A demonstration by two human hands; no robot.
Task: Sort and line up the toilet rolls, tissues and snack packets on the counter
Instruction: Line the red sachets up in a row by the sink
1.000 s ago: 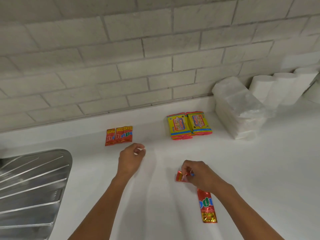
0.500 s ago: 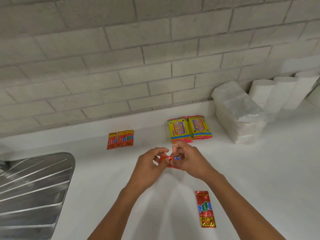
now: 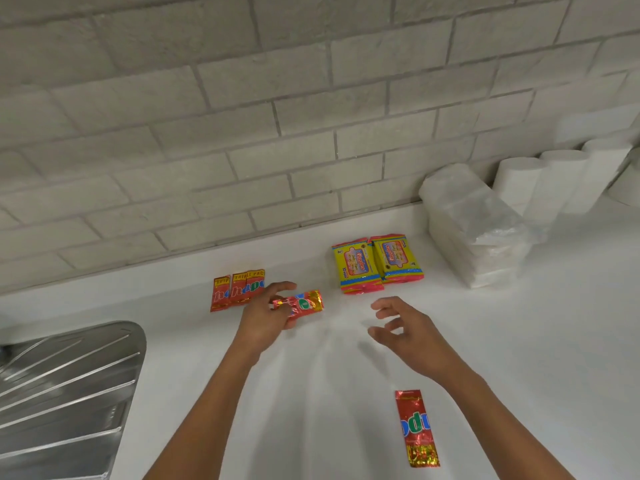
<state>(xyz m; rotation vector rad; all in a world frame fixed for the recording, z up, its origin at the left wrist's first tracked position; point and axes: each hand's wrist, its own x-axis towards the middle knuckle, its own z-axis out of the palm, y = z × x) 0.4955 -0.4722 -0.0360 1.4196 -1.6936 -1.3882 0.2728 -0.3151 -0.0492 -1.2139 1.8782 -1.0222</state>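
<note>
Reaching forward over the white desk [image 3: 519,341], the left hand [image 3: 263,317] has its grip clamped on a crumpled red foil snack packet [image 3: 301,304], thumb below and fingers curled over the packet's left end. That packet's long axis runs left to right, its gold-crimped end pointing right, just beside a row of red snack packets [image 3: 235,291] lying flat near the wall. The right hand [image 3: 405,327] hovers palm inward above the desk, its grip apart with the fingers loosely spread and nothing in it. A second long red foil packet [image 3: 415,427] lies flat near the desk's front edge, long axis running front to back, gold end toward the person. Two yellow snack packets [image 3: 375,263] sit side by side by the wall. To their right stands a stack of white tissues in clear plastic wrap [image 3: 474,230], and beyond it white toilet rolls [image 3: 554,178] stand upright along the grey brick-tile wall [image 3: 242,116]. A ribbed steel sink drainer [image 3: 65,393] occupies the left.
</note>
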